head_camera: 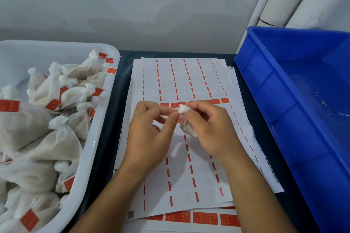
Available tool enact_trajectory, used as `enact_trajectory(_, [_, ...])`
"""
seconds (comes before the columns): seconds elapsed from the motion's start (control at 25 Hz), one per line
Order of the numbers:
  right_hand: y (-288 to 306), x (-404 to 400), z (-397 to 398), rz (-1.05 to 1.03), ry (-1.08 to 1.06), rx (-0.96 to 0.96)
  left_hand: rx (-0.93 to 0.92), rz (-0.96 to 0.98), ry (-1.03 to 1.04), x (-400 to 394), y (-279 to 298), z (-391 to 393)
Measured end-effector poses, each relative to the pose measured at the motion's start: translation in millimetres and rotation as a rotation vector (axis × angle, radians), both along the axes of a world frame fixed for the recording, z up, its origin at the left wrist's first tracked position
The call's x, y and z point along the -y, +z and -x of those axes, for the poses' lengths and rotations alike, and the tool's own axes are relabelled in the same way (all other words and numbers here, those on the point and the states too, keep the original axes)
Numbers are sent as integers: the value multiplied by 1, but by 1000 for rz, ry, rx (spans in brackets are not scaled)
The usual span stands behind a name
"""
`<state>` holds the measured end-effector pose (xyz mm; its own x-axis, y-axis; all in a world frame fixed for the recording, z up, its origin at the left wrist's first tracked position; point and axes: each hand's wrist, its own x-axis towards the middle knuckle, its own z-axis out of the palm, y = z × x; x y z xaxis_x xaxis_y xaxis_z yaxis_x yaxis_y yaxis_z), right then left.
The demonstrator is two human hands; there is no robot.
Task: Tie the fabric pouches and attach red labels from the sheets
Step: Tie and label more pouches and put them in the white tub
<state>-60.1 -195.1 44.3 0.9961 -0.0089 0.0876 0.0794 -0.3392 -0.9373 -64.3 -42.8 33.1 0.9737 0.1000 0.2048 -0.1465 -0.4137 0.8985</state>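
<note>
Pouch (187, 128), held over the label sheet (198, 174) at centre, looks light, soft and crushable; right hand (212, 130) grips its gathered neck while left hand (149, 128) pinches the top, the soundest hold.

both hands up in front, forearms coming in from the bottom edge and angling toward each other | left hand (149, 130) fingers curled, thumb and forefinger pinched together at the tips | right hand (210, 128) curled too, fingertips pinching, knuckles up | the two hands' fingertips basically touching, wrists well apart
</note>
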Motion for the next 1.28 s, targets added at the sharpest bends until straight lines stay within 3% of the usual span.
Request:
enact_trajectory(0.32, [-1,2,-4,-428,38,-467,-49,-95,-35,0,-3,0])
enact_trajectory(0.48, [-6,5,-5,-597,74,-516,-59,-87,-70,1,-3,0])
enact_trajectory(0.8, [-4,5,-3,-514,72,-480,116,-74,41,1,-7,5])
enact_trajectory(1.04, [-4,7,-4,-509,32,-466,140,-135,-11,-1,-5,6])
enact_trajectory(1.28, [-5,2,-3,-307,-3,-406,170,-231,30,-1,-9,5])
